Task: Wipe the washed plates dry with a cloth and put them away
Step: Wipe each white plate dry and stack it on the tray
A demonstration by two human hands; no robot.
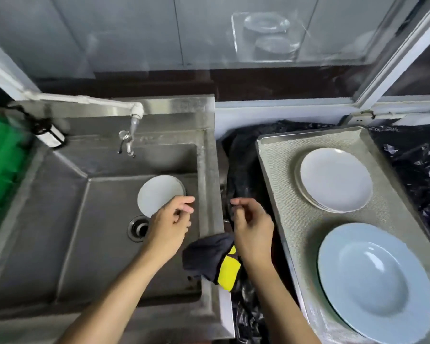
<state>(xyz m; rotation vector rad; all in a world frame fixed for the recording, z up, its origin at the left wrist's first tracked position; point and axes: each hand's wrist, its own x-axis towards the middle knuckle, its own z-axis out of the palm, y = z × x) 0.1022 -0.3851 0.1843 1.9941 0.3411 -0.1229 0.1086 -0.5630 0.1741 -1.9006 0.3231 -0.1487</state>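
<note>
Our left hand (170, 223) loosely curled, empty; right hand (252, 228) same, cloth (212, 259) just under its wrist. Wet plate (159, 193) beyond left fingers in sink (85, 219). We'd grab cloth first, then pinch plate rim firmly.

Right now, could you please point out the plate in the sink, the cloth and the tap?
plate in the sink (157, 191): head view, bare centre.
cloth (209, 256): head view, dark part.
tap (127, 143): head view, metal body.

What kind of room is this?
Probably a kitchen's dishwashing corner: a steel sink with a tap, a plate in it, and more plates on a tray beside it.
</note>
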